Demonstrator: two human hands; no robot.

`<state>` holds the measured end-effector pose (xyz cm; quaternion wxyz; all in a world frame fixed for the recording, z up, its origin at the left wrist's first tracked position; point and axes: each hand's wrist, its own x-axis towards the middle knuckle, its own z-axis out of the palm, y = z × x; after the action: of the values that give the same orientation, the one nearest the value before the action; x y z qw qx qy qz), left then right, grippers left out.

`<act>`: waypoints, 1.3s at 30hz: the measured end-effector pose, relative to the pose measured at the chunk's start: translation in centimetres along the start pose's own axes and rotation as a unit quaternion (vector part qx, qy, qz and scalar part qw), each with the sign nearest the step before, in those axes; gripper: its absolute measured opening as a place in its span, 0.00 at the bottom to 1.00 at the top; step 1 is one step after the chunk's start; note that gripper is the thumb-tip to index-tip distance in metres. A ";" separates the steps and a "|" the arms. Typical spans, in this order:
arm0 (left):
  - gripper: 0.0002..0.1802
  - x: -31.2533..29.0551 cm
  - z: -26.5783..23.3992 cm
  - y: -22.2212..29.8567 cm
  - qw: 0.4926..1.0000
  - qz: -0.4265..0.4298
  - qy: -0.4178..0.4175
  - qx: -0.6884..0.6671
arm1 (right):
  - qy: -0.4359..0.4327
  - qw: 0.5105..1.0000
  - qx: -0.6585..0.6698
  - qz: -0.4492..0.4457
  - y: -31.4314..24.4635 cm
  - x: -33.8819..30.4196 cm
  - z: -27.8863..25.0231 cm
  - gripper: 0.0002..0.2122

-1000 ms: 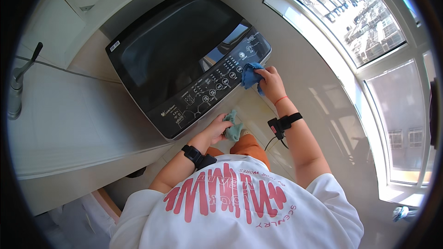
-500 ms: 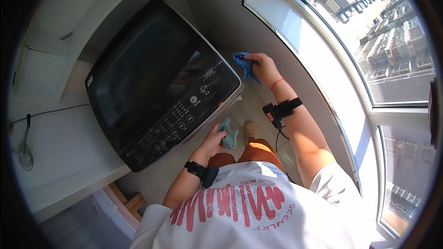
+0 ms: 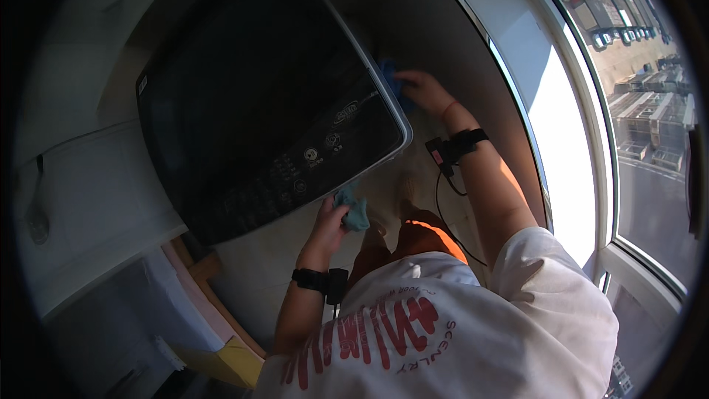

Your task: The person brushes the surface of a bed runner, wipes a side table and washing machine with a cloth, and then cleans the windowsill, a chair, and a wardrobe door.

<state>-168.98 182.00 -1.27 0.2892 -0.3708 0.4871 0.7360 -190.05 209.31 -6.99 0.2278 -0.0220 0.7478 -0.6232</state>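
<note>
The right hand (image 3: pixel 427 92) keeps fingers pinched on a blue cloth (image 3: pixel 390 76) beside the black washing machine (image 3: pixel 258 89), seemingly pressing it sideways, while the left hand (image 3: pixel 327 224) curls fingers around a green cloth (image 3: pixel 357 214) near the front edge, presumably keeping it off the floor (image 3: pixel 251 270).

Harsh daylight enters through the window (image 3: pixel 639 96) at right, bleaching part of the sill (image 3: pixel 567 148) white. The washing machine (image 3: pixel 251 96) at left sinks into shadow; the blue cloth (image 3: pixel 388 74) looks dim and blurred. Straight edges bend toward the dark rim.
</note>
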 end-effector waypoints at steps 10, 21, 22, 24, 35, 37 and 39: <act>0.25 -0.1 -0.9 -1.4 1.000 -0.001 0.001 0.015 | 0.126 0.986 -0.095 0.054 6.6 -6.6 5.6 0.20; 0.26 -4.1 -10.6 -5.6 0.999 0.035 -0.004 -0.010 | 0.200 0.943 0.195 0.184 6.4 -10.5 14.6 0.22; 0.26 -4.9 -11.9 -5.8 0.999 0.041 -0.005 -0.020 | 0.142 0.940 0.235 0.203 6.2 -10.4 16.2 0.20; 0.27 -6.6 -14.9 -6.6 0.998 0.047 -0.002 -0.034 | 0.173 0.946 0.237 0.139 6.1 -11.0 19.0 0.16; 0.23 -8.0 -30.8 -10.3 0.973 0.092 0.035 -0.207 | 0.066 0.922 0.374 0.075 -3.1 -13.1 37.1 0.10; 0.23 -7.6 -32.0 -11.5 0.963 0.099 0.026 -0.250 | 0.116 0.920 0.367 0.067 -3.8 -13.0 39.0 0.11; 0.22 -6.8 -33.2 -12.8 0.950 0.109 0.016 -0.293 | 0.269 0.942 0.192 0.065 -4.0 -12.1 41.0 0.12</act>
<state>-146.37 155.25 -10.40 0.0782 -0.3951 0.2922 0.8674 -165.11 174.50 -4.30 0.0584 0.2392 0.6471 -0.7216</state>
